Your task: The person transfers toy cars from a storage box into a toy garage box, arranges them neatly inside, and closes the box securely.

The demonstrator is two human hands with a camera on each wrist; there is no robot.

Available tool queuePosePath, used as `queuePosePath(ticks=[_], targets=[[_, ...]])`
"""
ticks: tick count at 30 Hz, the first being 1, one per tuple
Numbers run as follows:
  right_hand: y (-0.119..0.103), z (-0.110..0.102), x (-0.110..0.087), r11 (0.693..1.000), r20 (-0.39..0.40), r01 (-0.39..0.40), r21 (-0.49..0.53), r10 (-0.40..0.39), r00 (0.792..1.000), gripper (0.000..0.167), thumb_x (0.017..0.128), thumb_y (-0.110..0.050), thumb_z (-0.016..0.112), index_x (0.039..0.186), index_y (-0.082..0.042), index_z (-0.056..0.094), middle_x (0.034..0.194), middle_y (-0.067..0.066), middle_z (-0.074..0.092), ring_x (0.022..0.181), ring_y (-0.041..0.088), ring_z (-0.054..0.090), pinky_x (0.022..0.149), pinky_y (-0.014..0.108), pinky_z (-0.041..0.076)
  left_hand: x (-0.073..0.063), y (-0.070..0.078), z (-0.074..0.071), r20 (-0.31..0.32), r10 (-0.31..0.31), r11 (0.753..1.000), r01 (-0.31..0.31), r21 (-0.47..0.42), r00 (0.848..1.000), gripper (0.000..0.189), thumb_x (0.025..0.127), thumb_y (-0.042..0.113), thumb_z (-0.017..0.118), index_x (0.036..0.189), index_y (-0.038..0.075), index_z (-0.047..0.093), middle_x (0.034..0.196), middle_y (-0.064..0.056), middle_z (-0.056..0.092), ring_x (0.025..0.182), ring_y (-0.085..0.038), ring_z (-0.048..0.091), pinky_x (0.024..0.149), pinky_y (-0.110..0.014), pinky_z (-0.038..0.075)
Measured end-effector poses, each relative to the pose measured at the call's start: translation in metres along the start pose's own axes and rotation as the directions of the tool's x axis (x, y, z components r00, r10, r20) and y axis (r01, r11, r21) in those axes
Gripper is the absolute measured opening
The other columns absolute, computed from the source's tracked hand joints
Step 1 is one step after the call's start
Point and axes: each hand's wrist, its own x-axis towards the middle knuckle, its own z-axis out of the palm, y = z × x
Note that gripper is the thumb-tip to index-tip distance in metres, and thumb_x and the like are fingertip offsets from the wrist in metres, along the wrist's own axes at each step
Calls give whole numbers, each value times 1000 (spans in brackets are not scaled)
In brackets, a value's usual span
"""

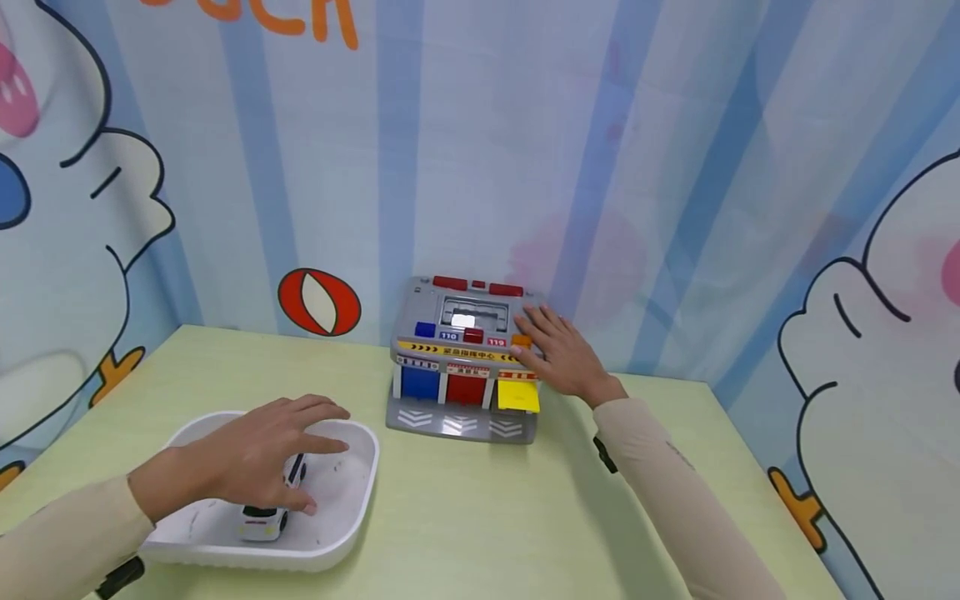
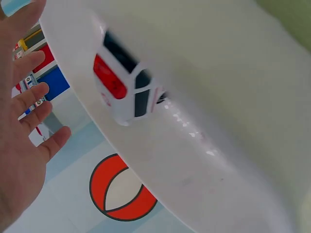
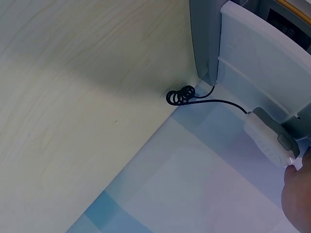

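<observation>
My left hand [image 1: 258, 454] hovers, fingers spread and holding nothing, over a white plastic tray [image 1: 360, 508]. A white toy car [image 1: 262, 527] lies in the tray under it, and part of another car [image 1: 298, 468] shows beside the thumb. The left wrist view has a white toy car [image 2: 141, 99] with a red roof light. At the back stands a grey toy garage [image 1: 463, 350] with blue, red and yellow doors; the yellow door [image 1: 517, 396] is swung up. My right hand [image 1: 562, 354] lies with extended fingers on the garage's top right, by the orange button [image 1: 521, 340].
On the garage's side, a grey-and-white handset [image 3: 269, 136] hangs by a coiled black cord [image 3: 181, 95]. The pale green table [image 1: 465, 517] ends at a printed cloth backdrop [image 1: 487, 150] just behind the garage.
</observation>
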Motion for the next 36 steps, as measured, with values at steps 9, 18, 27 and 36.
queuePosePath(ticks=[9,18,27,36], targets=[[-1,0,1,1000,-6,-9,9,9,1000,69,102,-55,39,159,-19,24,169,5,16,158,30,6,127,54,8,-20,-4,11,55,-30,997,34,-70,998,63,70,66,79,124,32,71,141,-6,57,131,-34,49,104,-68,43],[-2,-1,1,1000,-8,-18,1,18,1000,69,102,-54,39,159,-19,25,169,5,16,157,31,6,126,55,8,-28,-8,23,84,-22,996,29,-83,996,51,71,57,83,117,38,73,140,-5,57,131,-34,47,102,-67,43],[-1,3,-1,1000,-18,-25,5,26,1000,68,102,-54,39,159,-21,26,169,4,17,158,30,6,126,55,8,-31,-10,31,115,-48,993,59,-101,992,47,71,50,86,115,41,73,148,-7,49,139,-40,38,107,-72,36],[0,4,0,1000,-28,-25,17,26,999,70,101,-57,38,159,-20,25,169,5,16,158,30,5,126,55,7,-31,-13,38,109,-17,997,26,-77,994,44,72,44,87,114,43,73,147,-6,51,140,-40,38,110,-68,34]])
